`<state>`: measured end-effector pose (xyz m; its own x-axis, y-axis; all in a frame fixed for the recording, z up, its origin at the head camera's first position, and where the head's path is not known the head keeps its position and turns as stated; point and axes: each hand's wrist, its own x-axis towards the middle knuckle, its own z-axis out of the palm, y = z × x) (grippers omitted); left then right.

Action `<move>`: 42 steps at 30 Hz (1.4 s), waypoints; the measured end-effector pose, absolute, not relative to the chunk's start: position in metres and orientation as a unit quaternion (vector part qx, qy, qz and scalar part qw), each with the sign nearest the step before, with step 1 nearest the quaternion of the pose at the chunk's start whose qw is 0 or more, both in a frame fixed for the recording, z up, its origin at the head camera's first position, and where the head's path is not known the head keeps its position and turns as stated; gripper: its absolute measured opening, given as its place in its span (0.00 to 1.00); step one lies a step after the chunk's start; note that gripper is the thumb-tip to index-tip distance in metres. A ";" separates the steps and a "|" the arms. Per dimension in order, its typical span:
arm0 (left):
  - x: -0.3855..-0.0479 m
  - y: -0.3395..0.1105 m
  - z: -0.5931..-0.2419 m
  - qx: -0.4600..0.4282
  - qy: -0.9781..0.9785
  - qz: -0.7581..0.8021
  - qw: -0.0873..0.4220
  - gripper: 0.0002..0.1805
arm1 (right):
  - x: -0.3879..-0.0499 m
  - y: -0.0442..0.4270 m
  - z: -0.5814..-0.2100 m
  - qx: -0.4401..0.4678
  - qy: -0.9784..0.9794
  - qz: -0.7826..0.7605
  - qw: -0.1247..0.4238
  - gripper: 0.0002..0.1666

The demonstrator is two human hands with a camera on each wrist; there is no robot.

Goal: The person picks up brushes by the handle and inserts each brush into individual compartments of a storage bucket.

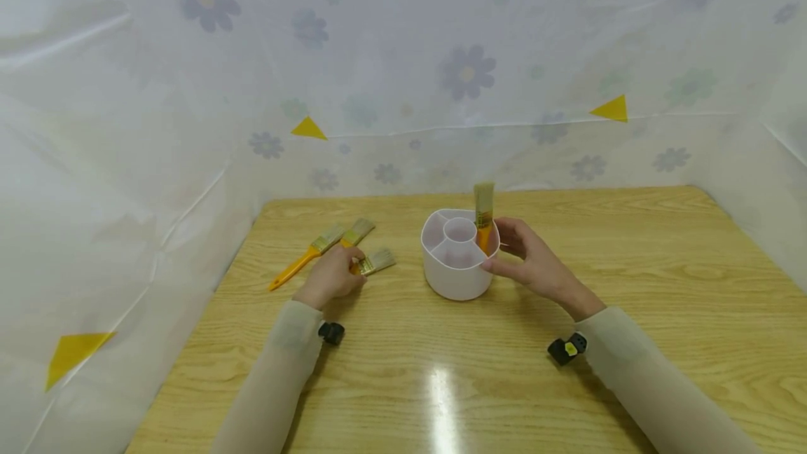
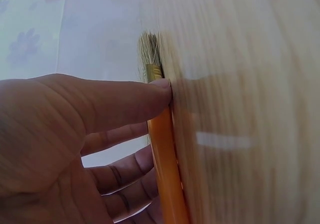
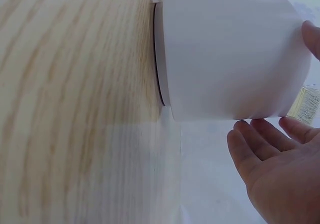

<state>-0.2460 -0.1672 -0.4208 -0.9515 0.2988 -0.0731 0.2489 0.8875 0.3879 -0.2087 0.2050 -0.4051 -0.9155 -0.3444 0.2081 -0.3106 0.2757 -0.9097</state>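
Observation:
Low on the wood tabletop, my left hand (image 1: 334,273) pinches a paintbrush (image 1: 380,260) near its metal band, its pale bristles pointing right. In the left wrist view the thumb lies across the top of that brush's orange handle (image 2: 168,169), with fingers on the far side. A white round organizer (image 1: 457,281) with several compartments stands upright to the right. Another paintbrush (image 1: 484,203) is in its right compartment, bristles up. My right hand (image 1: 536,265) holds the organizer's right side, thumb at the near rim and fingertips on the outer wall (image 3: 225,53).
Two more orange-handled paintbrushes lie beside my left hand: one (image 1: 296,269) stretches to the left, the other (image 1: 359,231) is partly hidden behind the hand. A flowered plastic sheet (image 1: 403,76) hangs behind the wood table (image 1: 504,384), with yellow triangles (image 1: 611,109) on it.

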 end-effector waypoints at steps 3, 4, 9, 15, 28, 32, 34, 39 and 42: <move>-0.246 -0.167 -0.421 0.141 0.970 0.188 0.064 0.23 | -0.208 0.205 -0.405 -0.206 0.798 -0.565 0.018 0.44; -0.246 -0.167 -0.421 0.140 0.970 0.187 0.063 0.22 | -0.208 0.205 -0.405 -0.207 0.798 -0.565 0.019 0.44; -0.245 -0.166 -0.420 0.141 0.970 0.190 0.060 0.21 | -0.207 0.204 -0.404 -0.208 0.800 -0.563 0.023 0.45; -0.246 -0.166 -0.419 0.142 0.969 0.192 0.060 0.21 | -0.208 0.205 -0.405 -0.205 0.802 -0.560 0.025 0.45; -0.245 -0.166 -0.420 0.135 0.970 0.192 0.063 0.22 | -0.209 0.205 -0.405 -0.205 0.801 -0.562 0.029 0.45; -0.244 -0.166 -0.419 0.134 0.970 0.193 0.063 0.22 | -0.208 0.205 -0.404 -0.199 0.803 -0.561 0.034 0.45; -0.244 -0.165 -0.419 0.134 0.970 0.194 0.063 0.22 | -0.207 0.205 -0.404 -0.197 0.802 -0.562 0.036 0.45; -0.242 -0.165 -0.418 0.134 0.970 0.194 0.061 0.22 | -0.207 0.205 -0.404 -0.193 0.805 -0.560 0.038 0.46; -0.242 -0.165 -0.418 0.133 0.970 0.194 0.060 0.22 | -0.208 0.206 -0.404 -0.194 0.808 -0.555 0.034 0.46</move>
